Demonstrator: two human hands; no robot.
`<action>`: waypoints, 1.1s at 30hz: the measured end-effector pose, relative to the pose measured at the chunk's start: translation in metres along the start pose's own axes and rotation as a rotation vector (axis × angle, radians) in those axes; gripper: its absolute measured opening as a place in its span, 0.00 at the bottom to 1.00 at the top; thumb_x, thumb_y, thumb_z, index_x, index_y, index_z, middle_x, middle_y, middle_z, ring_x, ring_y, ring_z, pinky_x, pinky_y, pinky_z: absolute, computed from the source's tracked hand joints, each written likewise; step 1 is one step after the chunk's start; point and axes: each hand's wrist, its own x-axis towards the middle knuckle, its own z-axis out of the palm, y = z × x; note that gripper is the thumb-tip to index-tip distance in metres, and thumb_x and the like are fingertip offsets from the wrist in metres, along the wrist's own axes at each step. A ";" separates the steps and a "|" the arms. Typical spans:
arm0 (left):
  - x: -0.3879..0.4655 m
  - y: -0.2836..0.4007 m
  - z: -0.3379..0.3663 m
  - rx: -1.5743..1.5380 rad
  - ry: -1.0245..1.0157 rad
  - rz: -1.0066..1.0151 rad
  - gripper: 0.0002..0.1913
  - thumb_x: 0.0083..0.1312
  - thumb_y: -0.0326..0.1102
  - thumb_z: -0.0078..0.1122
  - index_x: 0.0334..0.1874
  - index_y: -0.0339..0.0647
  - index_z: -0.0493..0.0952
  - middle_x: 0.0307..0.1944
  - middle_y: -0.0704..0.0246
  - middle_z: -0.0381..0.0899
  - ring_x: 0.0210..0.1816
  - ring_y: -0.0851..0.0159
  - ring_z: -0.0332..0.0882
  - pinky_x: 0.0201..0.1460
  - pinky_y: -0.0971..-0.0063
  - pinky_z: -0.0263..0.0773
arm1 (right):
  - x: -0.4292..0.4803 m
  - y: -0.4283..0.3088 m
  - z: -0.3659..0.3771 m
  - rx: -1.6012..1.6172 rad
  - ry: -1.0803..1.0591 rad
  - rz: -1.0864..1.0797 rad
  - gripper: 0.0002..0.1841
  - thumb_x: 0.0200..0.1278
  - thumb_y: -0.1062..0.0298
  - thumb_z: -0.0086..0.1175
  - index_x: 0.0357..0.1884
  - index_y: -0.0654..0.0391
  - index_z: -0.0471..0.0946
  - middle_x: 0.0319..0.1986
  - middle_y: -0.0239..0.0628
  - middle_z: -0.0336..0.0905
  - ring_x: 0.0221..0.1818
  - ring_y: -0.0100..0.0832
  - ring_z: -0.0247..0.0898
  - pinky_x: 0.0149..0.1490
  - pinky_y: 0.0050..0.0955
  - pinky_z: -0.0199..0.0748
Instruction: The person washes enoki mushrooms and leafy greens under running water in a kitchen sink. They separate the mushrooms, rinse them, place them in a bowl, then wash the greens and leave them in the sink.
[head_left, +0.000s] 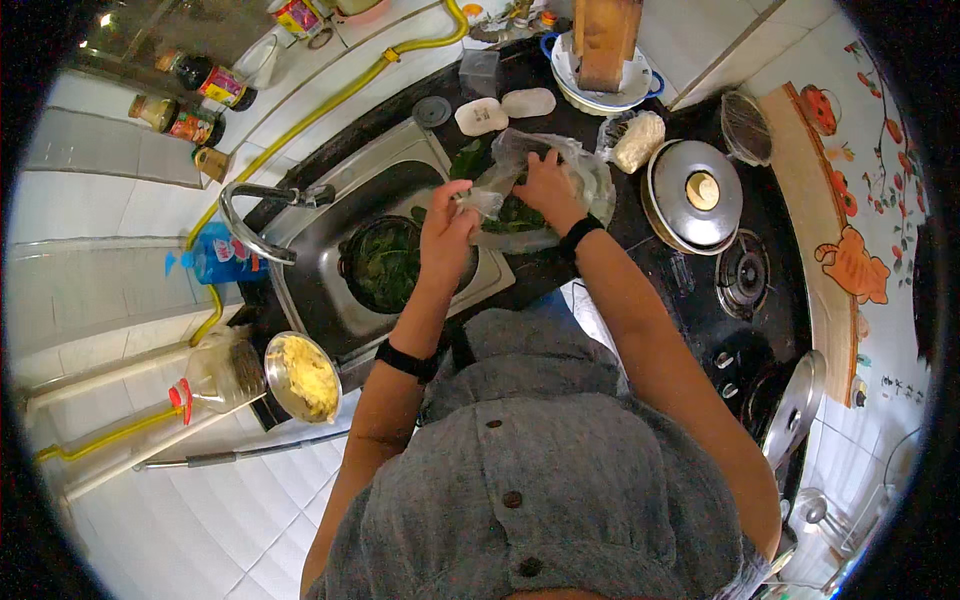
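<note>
My left hand (448, 231) pinches the edge of a clear plastic bag (592, 176) at the right end of the sink. My right hand (551, 191) reaches over the bag's opening, its fingers bent down toward the green leaves (517, 217) inside. Whether those fingers grip a leaf or the plastic is hidden. Left of my hands, a dark round basket (351, 264) of leafy greens (390, 266) stands in the stainless steel sink (315, 251). A loose green leaf (469, 157) lies by the sink's back right corner.
A curved faucet (240, 225) arches over the sink's left side. Yellow food fills a metal bowl (274, 375) at the counter's left end. To the right stand a lidded pot (694, 195) and a gas burner (746, 270). Behind the bag are a white container (481, 117) and an enamel basin (637, 79).
</note>
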 end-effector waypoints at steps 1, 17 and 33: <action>-0.002 -0.004 -0.003 -0.006 0.022 0.006 0.18 0.58 0.23 0.46 0.52 0.42 0.67 0.25 0.73 0.65 0.26 0.76 0.61 0.30 0.81 0.59 | 0.004 0.010 0.012 0.083 -0.041 -0.046 0.33 0.47 0.50 0.58 0.54 0.59 0.66 0.53 0.59 0.63 0.49 0.53 0.68 0.44 0.45 0.73; -0.019 -0.008 0.000 -0.024 -0.075 0.029 0.18 0.60 0.25 0.49 0.53 0.45 0.67 0.31 0.75 0.68 0.32 0.77 0.65 0.35 0.83 0.62 | -0.049 0.049 -0.043 0.023 -0.293 -0.588 0.48 0.36 0.65 0.67 0.65 0.38 0.55 0.65 0.51 0.44 0.63 0.59 0.45 0.58 0.48 0.62; -0.028 -0.007 -0.008 0.127 -0.087 0.006 0.16 0.59 0.27 0.51 0.50 0.45 0.70 0.31 0.76 0.66 0.33 0.77 0.63 0.37 0.84 0.61 | 0.002 0.071 -0.084 0.564 -0.463 -0.424 0.25 0.49 0.67 0.61 0.52 0.57 0.70 0.46 0.41 0.75 0.48 0.36 0.71 0.53 0.31 0.67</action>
